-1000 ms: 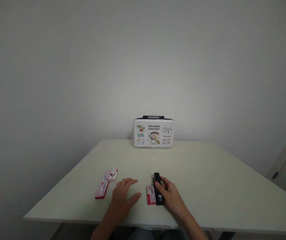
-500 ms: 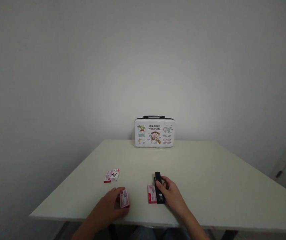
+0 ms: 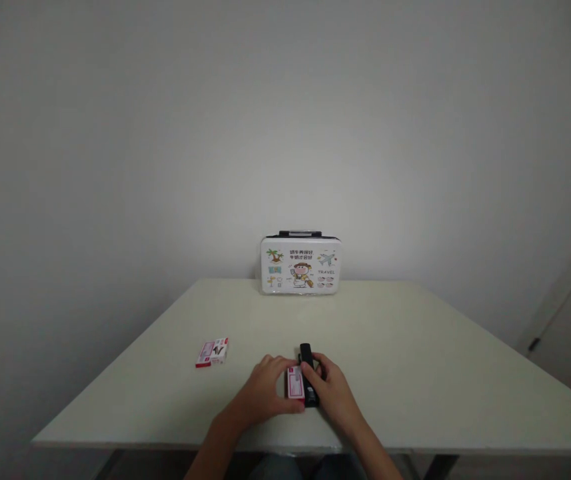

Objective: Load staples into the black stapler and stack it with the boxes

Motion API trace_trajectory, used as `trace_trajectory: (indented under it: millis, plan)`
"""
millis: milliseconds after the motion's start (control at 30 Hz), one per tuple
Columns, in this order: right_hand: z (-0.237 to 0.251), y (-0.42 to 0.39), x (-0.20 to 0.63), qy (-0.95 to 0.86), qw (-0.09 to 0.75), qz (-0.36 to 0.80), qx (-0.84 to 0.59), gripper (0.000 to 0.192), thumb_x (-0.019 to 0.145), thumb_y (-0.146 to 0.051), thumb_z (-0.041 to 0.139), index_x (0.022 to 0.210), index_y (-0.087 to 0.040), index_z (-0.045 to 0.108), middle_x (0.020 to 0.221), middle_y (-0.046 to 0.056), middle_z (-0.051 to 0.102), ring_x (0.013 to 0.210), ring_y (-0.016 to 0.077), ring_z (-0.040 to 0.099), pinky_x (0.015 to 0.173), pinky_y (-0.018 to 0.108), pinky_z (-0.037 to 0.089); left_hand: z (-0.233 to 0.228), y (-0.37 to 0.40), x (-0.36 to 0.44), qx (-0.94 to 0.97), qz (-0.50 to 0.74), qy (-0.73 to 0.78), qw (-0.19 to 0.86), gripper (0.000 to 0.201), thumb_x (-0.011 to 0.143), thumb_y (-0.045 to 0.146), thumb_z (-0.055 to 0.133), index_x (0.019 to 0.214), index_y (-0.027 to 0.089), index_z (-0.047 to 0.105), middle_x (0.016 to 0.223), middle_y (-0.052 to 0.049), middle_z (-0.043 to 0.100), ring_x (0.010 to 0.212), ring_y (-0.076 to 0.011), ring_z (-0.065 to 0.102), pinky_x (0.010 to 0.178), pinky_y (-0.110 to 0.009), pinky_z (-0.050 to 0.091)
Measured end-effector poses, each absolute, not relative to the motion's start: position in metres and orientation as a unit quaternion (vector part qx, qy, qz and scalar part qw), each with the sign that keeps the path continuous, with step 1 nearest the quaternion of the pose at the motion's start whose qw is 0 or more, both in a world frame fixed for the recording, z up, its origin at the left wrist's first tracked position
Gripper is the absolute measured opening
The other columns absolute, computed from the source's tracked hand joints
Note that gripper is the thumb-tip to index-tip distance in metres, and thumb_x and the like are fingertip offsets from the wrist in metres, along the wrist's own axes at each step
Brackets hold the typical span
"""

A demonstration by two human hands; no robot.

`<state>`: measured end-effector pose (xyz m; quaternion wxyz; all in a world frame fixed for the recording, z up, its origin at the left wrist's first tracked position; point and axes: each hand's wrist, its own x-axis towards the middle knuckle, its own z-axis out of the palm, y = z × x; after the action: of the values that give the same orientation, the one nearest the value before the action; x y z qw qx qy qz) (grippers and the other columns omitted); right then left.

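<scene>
My left hand (image 3: 264, 390) grips a small pink-and-white staple box (image 3: 296, 384) by its ends, fingers at the far end and thumb at the near one. The box lies right against the left side of a black stapler (image 3: 306, 353). My right hand (image 3: 332, 387) is closed around the stapler from the right, its thumb on top. Another pink-and-red box that stood beside the stapler is hidden now, apparently under the held box. Farther left, two more small boxes (image 3: 212, 352) lie side by side on the table.
A white case (image 3: 301, 267) with cartoon prints and a black handle stands upright at the table's back, close to the wall. The pale table (image 3: 390, 347) has its front edge just before my body.
My left hand has carried the staple box rightward to the stapler, over the spot of the other box. My right hand keeps its hold on the stapler. The view has shifted slightly.
</scene>
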<state>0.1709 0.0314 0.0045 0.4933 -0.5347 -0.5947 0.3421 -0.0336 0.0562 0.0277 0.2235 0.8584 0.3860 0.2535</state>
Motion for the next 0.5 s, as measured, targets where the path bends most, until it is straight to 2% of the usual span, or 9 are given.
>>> trace_trajectory:
  millis: [67, 133, 167, 233, 300, 400, 500]
  plan:
    - [0.004, 0.031, 0.171, -0.594, 0.493, 0.342, -0.535, 0.053, 0.091, -0.061, 0.059, 0.118, -0.016, 0.066, 0.067, -0.003, 0.05, 0.062, 0.016, 0.048, 0.056, 0.027, 0.036, 0.031, 0.064, -0.051, 0.844, 0.289, 0.404, 0.202, 0.061, 0.081, 0.056, 0.07, 0.135, 0.03, 0.057, 0.13, -0.006, 0.06, 0.12, -0.0276, 0.05, 0.107, -0.042, 0.038]
    - [0.004, 0.031, 0.171, -0.593, 0.494, 0.344, -0.535, 0.053, 0.091, -0.061, 0.059, 0.119, -0.016, 0.066, 0.067, -0.003, 0.049, 0.062, 0.0159, 0.048, 0.055, 0.026, 0.036, 0.035, 0.077, -0.083, 0.799, 0.349, 0.466, 0.15, 0.04, 0.096, 0.044, 0.047, 0.13, 0.028, 0.06, 0.129, -0.006, 0.06, 0.121, -0.0257, 0.05, 0.109, -0.043, 0.036]
    - [0.003, 0.031, 0.171, -0.592, 0.494, 0.345, -0.535, 0.054, 0.09, -0.061, 0.059, 0.118, -0.016, 0.066, 0.066, -0.003, 0.048, 0.061, 0.0159, 0.047, 0.055, 0.026, 0.036, 0.036, 0.084, -0.102, 0.768, 0.369, 0.511, 0.116, 0.039, 0.098, 0.036, 0.039, 0.129, 0.027, 0.061, 0.13, -0.006, 0.06, 0.122, -0.0255, 0.049, 0.109, -0.044, 0.035]
    - [0.002, 0.032, 0.171, -0.588, 0.493, 0.35, -0.537, 0.056, 0.089, -0.063, 0.059, 0.118, -0.016, 0.066, 0.066, -0.003, 0.048, 0.061, 0.0159, 0.046, 0.055, 0.026, 0.036, 0.036, 0.097, -0.143, 0.711, 0.357, 0.603, 0.064, 0.047, 0.091, 0.028, 0.043, 0.136, 0.026, 0.055, 0.14, -0.005, 0.055, 0.126, -0.0274, 0.045, 0.11, -0.046, 0.033]
    - [0.002, 0.032, 0.171, -0.583, 0.493, 0.355, -0.54, 0.059, 0.088, -0.064, 0.06, 0.119, -0.015, 0.066, 0.067, -0.003, 0.048, 0.061, 0.0162, 0.047, 0.055, 0.026, 0.037, 0.031, 0.102, -0.179, 0.7, 0.295, 0.647, 0.063, 0.052, 0.083, 0.029, 0.051, 0.135, 0.026, 0.056, 0.143, -0.003, 0.054, 0.13, -0.0301, 0.041, 0.11, -0.046, 0.032]
    - [0.003, 0.032, 0.17, -0.579, 0.494, 0.357, -0.542, 0.059, 0.088, -0.065, 0.06, 0.12, -0.015, 0.066, 0.067, -0.002, 0.049, 0.062, 0.0167, 0.047, 0.056, 0.027, 0.038, 0.02, 0.094, -0.211, 0.721, 0.243, 0.643, 0.084, 0.056, 0.076, 0.031, 0.057, 0.132, 0.03, 0.057, 0.138, -0.001, 0.058, 0.126, -0.0301, 0.045, 0.108, -0.042, 0.036]
    - [0.003, 0.031, 0.171, -0.582, 0.493, 0.357, -0.54, 0.058, 0.087, -0.065, 0.06, 0.118, -0.017, 0.067, 0.067, -0.002, 0.048, 0.062, 0.0167, 0.047, 0.056, 0.027, 0.038, 0.016, 0.071, -0.214, 0.742, 0.234, 0.621, 0.096, 0.054, 0.077, 0.04, 0.062, 0.13, 0.031, 0.058, 0.134, -0.001, 0.06, 0.124, -0.0303, 0.048, 0.105, -0.041, 0.04]
